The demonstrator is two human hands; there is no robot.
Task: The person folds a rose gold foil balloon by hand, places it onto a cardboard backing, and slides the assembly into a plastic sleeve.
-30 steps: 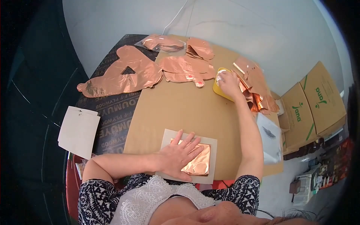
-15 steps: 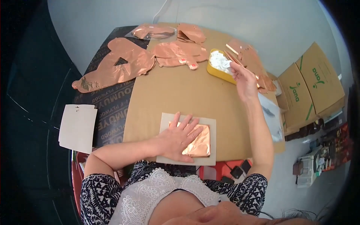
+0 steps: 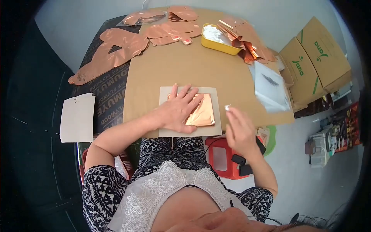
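Away from the yellow tub (image 3: 221, 47) and back toward the person has come the right hand (image 3: 241, 133), with a small white tuft (image 3: 227, 107); the left hand (image 3: 178, 112) stays spread on the foil as in the earlier frames.

The right hand is partly curled, the tuft held at its fingertips; which fingers pinch it, I cannot tell. It hovers just beside the right edge of the grey card (image 3: 217, 120), touching neither card nor foil. The left hand lies flat and open, fingers fanned, pressing on the left part of the copper foil (image 3: 205, 112), which rests on the card near the front of the brown cardboard (image 3: 174, 69). Whether the foil is one sheet or several, I cannot tell.

Farther out, the tub holds more white fluff (image 3: 212, 34), with crumpled foil (image 3: 247, 52) beside it. Clear sheets (image 3: 270, 87) lie to the right, and larger copper pieces (image 3: 114, 52) to the far left.

The foil looks very light, thin and slippery, likely to crease or tear if pinched hard; a flat palm suits it, and the stiffer card beneath seems the safer hold, by its edges. The tuft looks soft and nearly weightless, best taken lightly between fingertips.
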